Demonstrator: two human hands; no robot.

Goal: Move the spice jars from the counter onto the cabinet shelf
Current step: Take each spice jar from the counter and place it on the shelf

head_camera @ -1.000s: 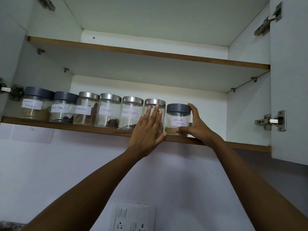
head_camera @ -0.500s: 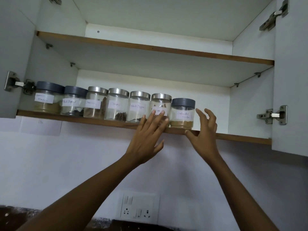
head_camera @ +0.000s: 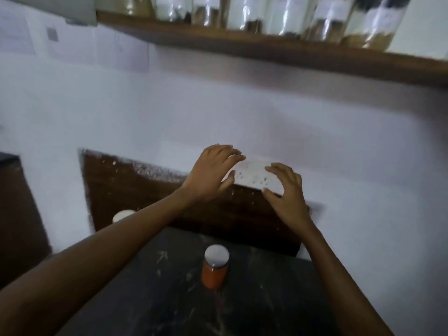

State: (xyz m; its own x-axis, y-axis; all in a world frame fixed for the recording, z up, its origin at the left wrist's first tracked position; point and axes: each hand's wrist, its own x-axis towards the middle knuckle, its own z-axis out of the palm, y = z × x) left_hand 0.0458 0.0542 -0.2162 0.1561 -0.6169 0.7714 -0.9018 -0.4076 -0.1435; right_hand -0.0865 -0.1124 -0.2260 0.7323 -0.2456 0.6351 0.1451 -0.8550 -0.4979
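Observation:
A jar of orange-red spice with a silver lid (head_camera: 215,266) stands upright on the dark counter (head_camera: 254,299). A second pale lid (head_camera: 123,215) peeks out behind my left forearm. Several labelled spice jars (head_camera: 378,27) line the wooden cabinet shelf (head_camera: 266,52) along the top of the view, blurred. My left hand (head_camera: 213,175) and my right hand (head_camera: 288,190) hang in mid-air above the counter, fingers spread and curled, each holding nothing. Both are well above the orange jar and apart from it.
A white wall socket plate (head_camera: 254,175) sits on the wall behind my hands. A dark brown tiled backsplash (head_camera: 145,197) runs behind the counter. A grey cabinet door edge (head_camera: 72,8) shows at the top left.
Both hands have come down from the shelf, leaving the coriander jar there. The view has swung down from the cabinet to the counter, where the orange jar now shows.

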